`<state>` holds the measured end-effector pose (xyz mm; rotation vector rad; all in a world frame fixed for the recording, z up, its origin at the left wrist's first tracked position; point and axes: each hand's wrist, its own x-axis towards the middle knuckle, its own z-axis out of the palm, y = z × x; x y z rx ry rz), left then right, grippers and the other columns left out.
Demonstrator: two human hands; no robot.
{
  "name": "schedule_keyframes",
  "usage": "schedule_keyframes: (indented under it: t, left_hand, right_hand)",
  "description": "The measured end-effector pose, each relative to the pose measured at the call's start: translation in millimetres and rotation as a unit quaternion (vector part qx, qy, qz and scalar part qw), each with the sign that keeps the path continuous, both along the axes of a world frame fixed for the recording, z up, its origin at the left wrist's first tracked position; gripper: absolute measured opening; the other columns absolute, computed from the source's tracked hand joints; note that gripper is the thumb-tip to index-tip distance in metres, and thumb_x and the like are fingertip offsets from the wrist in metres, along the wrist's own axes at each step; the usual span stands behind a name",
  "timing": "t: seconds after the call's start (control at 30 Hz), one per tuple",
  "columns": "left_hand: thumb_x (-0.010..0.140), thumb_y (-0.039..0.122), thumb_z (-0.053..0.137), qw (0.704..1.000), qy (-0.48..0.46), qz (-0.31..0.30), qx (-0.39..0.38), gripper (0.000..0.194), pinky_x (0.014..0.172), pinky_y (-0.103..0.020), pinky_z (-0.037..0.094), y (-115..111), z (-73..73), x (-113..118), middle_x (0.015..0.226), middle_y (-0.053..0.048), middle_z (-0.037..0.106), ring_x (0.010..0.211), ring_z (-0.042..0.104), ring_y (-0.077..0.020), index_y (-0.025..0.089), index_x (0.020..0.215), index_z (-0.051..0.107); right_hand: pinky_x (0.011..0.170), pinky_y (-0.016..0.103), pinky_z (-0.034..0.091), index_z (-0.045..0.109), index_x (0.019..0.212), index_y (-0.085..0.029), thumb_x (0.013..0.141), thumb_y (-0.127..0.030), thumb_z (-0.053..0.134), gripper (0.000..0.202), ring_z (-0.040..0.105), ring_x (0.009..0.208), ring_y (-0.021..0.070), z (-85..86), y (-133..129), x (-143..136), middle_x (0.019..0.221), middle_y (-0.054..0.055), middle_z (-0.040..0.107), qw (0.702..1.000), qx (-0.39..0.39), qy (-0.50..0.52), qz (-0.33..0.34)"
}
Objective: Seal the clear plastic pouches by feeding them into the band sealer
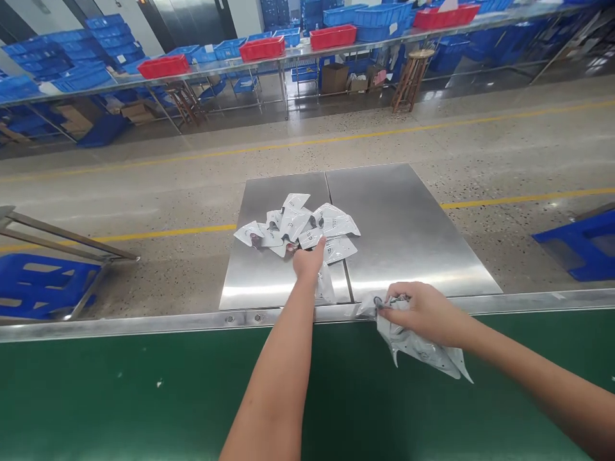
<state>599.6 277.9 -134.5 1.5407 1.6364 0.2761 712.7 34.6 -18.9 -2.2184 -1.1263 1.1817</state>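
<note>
Steel table (398,224) under a loose white packet pile (294,224).

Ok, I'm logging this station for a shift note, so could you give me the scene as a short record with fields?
Left hand: at the near edge of the pile; grip unclear
Right hand: holding a bunch of crumpled silvery-white pouches over the near green surface
Pile: loose silvery-white pouches, overlapping, mostly left of the table's seam
Table: flat grey metal, two panels, beyond the metal rail
Background: red plastic bins and blue plastic bins on a long bench
Pouch print: too small to read
</note>
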Motion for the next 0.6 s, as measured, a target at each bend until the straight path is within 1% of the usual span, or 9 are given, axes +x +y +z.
schedule_keyframes:
  t: [0.07, 0.13, 0.23, 0.33, 0.4, 0.47, 0.53, 0.6]
  left_hand:
    - [0.088, 0.087, 0.059, 1.000, 0.006, 0.019, 0.008, 0.083, 0.085, -0.040, 0.056, -2, -8.6, 8, 0.132, -0.024, 0.075, 0.113, 0.076, -0.0354, 0.016, 0.132, 0.066]
    - [0.095, 0.081, 0.055, 1.000, 0.013, 0.022, 0.016, 0.079, 0.084, -0.041, 0.056, -2, -14.4, 15, 0.135, -0.026, 0.073, 0.113, 0.076, -0.0355, 0.014, 0.138, 0.062]
    - [0.102, 0.070, 0.053, 1.000, 0.020, -0.010, 0.019, 0.064, 0.087, -0.042, 0.054, 2, -17.5, 22, 0.125, -0.026, 0.077, 0.113, 0.075, -0.0374, 0.014, 0.126, 0.069]
    - [0.104, 0.059, 0.056, 0.998, 0.021, -0.053, 0.022, 0.048, 0.088, -0.041, 0.053, 4, -15.4, 21, 0.115, -0.025, 0.079, 0.111, 0.075, -0.0373, 0.014, 0.111, 0.073]
    - [0.106, 0.052, 0.056, 0.996, 0.020, -0.079, 0.025, 0.041, 0.085, -0.039, 0.051, -1, -11.2, 15, 0.111, -0.024, 0.079, 0.106, 0.075, -0.0361, 0.014, 0.103, 0.074]
    - [0.107, 0.048, 0.054, 0.994, 0.017, -0.102, 0.033, 0.039, 0.081, -0.037, 0.050, -9, -3.5, 5, 0.106, -0.021, 0.079, 0.101, 0.075, -0.0337, 0.016, 0.096, 0.072]
    - [0.109, 0.047, 0.052, 0.991, 0.011, -0.122, 0.047, 0.039, 0.077, -0.035, 0.048, -18, 8.4, -9, 0.097, -0.017, 0.078, 0.093, 0.074, -0.0308, 0.018, 0.091, 0.070]
    - [0.110, 0.045, 0.050, 0.988, 0.004, -0.141, 0.063, 0.040, 0.073, -0.034, 0.045, -30, 24.3, -28, 0.087, -0.013, 0.075, 0.086, 0.071, -0.0281, 0.020, 0.084, 0.067]
  right_hand:
    - [0.047, 0.026, 0.022, 0.067, 0.081, -0.023, 0.081, -0.065, 0.075, 0.043, 0.036, 0.044, 0.0111, 6.0, -3, 12, 0.053, -0.005, 0.051, 1.000, -0.004, 0.005, -0.014]
    - [0.045, 0.025, 0.021, 0.066, 0.078, -0.023, 0.079, -0.066, 0.077, 0.044, 0.035, 0.041, 0.0105, 11.9, 1, 19, 0.051, -0.006, 0.049, 1.000, 0.010, -0.004, -0.020]
    - [0.042, 0.025, 0.022, 0.066, 0.078, -0.023, 0.077, -0.065, 0.079, 0.044, 0.037, 0.039, 0.0109, 18.7, 8, 22, 0.050, -0.006, 0.051, 0.999, 0.024, -0.011, -0.017]
    - [0.041, 0.024, 0.026, 0.067, 0.078, -0.023, 0.077, -0.066, 0.079, 0.045, 0.044, 0.042, 0.0123, 21.8, 6, 21, 0.053, -0.004, 0.056, 1.000, 0.026, -0.002, -0.005]
    - [0.042, 0.024, 0.028, 0.068, 0.076, -0.023, 0.076, -0.067, 0.080, 0.046, 0.047, 0.045, 0.0133, 23.5, -3, 18, 0.056, -0.002, 0.059, 1.000, 0.027, -0.003, -0.001]
    - [0.041, 0.025, 0.028, 0.069, 0.076, -0.023, 0.076, -0.068, 0.080, 0.047, 0.048, 0.045, 0.0141, 25.8, -16, 14, 0.057, -0.001, 0.060, 1.000, 0.022, -0.005, 0.001]
    - [0.041, 0.026, 0.028, 0.070, 0.076, -0.023, 0.079, -0.069, 0.078, 0.047, 0.049, 0.045, 0.0151, 28.8, -32, 9, 0.058, 0.000, 0.061, 1.000, 0.019, -0.007, 0.003]
    - [0.043, 0.027, 0.031, 0.071, 0.075, -0.024, 0.081, -0.069, 0.076, 0.045, 0.052, 0.048, 0.0172, 31.4, -49, 2, 0.062, 0.002, 0.064, 1.000, 0.022, -0.015, 0.006]
